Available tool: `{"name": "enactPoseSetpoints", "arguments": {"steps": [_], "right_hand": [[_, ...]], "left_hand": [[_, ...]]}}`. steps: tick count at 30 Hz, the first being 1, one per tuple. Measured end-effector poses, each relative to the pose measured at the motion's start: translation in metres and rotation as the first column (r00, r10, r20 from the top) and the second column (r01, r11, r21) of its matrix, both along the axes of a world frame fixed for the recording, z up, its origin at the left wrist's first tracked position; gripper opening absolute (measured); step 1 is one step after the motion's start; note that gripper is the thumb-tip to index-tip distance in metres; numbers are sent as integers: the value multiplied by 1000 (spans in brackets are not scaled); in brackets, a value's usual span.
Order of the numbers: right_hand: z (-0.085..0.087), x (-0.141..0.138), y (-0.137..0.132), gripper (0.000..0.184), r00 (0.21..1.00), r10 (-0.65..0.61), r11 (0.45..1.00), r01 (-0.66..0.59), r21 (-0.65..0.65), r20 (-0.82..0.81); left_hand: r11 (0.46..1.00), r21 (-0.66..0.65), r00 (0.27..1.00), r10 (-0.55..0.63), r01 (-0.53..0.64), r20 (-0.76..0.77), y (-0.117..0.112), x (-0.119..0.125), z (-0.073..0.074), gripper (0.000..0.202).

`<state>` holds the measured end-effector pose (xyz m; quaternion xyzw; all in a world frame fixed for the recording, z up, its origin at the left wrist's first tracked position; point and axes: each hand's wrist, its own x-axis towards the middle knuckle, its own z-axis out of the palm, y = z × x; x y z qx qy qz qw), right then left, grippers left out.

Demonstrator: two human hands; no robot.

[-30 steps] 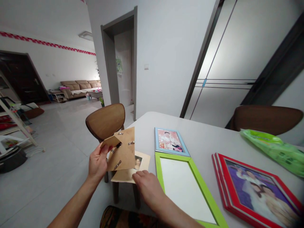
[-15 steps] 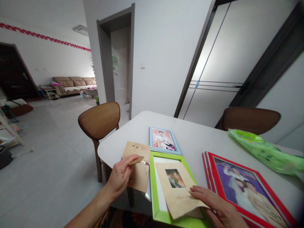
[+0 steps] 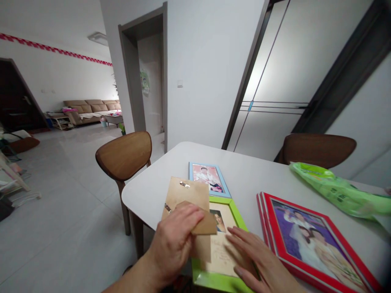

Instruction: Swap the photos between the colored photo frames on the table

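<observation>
My left hand (image 3: 177,236) is closed on the stand flap of a tan picture-frame backing board (image 3: 193,191) with metal clips. The board is tilted over the left part of a lime green picture frame (image 3: 240,213) and hides part of it. Inside that frame lies a cream sheet (image 3: 220,254) with a small photo (image 3: 219,221) and faint writing. Fingers apart, my right hand (image 3: 259,258) rests on the sheet's right side and the frame's edge. A light blue framed photo (image 3: 225,183) lies just beyond the green frame.
To the right lie stacked red picture frames (image 3: 276,248), the top one with a group photo. A green plastic bag (image 3: 339,195) is behind them on the white table (image 3: 244,171). Brown chairs stand at the left (image 3: 125,156) and at the far side (image 3: 319,150).
My left hand has carried the backing board right, over the green frame. The sheet, earlier askew with a lifted corner, now lies flatter and straighter inside the frame. My right hand has shifted slightly left.
</observation>
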<state>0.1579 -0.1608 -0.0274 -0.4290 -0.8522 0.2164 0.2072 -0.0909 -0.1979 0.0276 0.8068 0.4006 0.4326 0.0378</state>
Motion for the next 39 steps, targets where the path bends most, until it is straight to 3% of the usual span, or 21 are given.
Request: {"name": "enactPoseSetpoints", "arguments": {"steps": [4, 8, 11, 14, 17, 21, 24, 30, 33, 36, 39], "right_hand": [[19, -8, -3, 58, 955, -176, 981, 190, 38, -238], [17, -22, 0, 67, 874, -219, 975, 184, -122, -433], [7, -25, 8, 57, 791, -257, 958, 135, -252, -555], [2, -22, 19, 37, 762, -312, 928, 115, -356, -568], [3, -20, 30, 31, 731, -374, 887, 103, -450, -570], [1, -28, 39, 34, 627, -400, 866, 19, -500, -668], [-6, -35, 43, 33, 558, -420, 851, -32, -524, -716], [-20, -39, 39, 33, 500, -379, 850, -146, -507, -779], [-24, -33, 40, 30, 559, -348, 862, -124, -491, -753], [-25, -20, 42, 18, 757, -249, 882, -81, -465, -604], [-24, -3, 40, 12, 937, -73, 945, -45, -325, -340]], "left_hand": [[997, -68, 996, -50, 45, -79, 2, 50, 3, 32], [984, -176, 998, -32, 22, -54, 11, 91, -17, 30], [976, -215, 999, -41, 33, -35, 18, 104, -31, 32], [961, -268, 997, -72, 72, 11, 20, 102, -36, 35], [946, -316, 997, -64, 71, 33, 15, 85, -40, 46], [900, -429, 992, 33, -82, -120, 5, 55, -60, 61], [858, -503, 972, -21, -103, -235, -2, 40, -77, 80], [891, -450, 949, -93, -56, -303, -5, 36, -83, 84], [902, -429, 954, -86, -48, -288, -4, 34, -83, 75], [904, -426, 960, -74, -50, -269, -4, 28, -87, 54], [895, -445, 959, -97, -34, -267, -5, 21, -88, 43]]}}
